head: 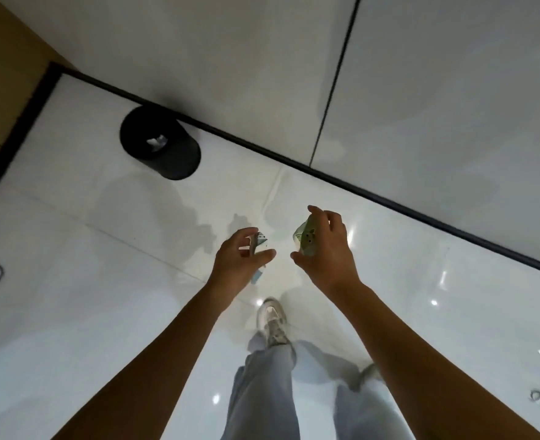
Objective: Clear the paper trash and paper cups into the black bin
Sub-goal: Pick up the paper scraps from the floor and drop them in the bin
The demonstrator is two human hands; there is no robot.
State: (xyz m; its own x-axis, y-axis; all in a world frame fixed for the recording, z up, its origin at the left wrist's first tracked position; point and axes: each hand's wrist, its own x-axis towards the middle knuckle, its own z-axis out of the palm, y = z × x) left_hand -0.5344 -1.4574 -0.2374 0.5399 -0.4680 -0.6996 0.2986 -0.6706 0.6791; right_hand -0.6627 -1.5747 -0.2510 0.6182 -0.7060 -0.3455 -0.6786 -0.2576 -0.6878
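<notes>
The left hand (241, 254) holds a small piece of white and blue paper (258, 244) between its thumb and fingers. The right hand (326, 249) grips a crumpled green paper cup (305, 238). Both arms reach out over the shiny white floor (87, 281). The black bin (160, 147) stands on the floor by the dark strip at the bottom of the wall, near the corner, well apart from both hands. Something white lies inside it.
</notes>
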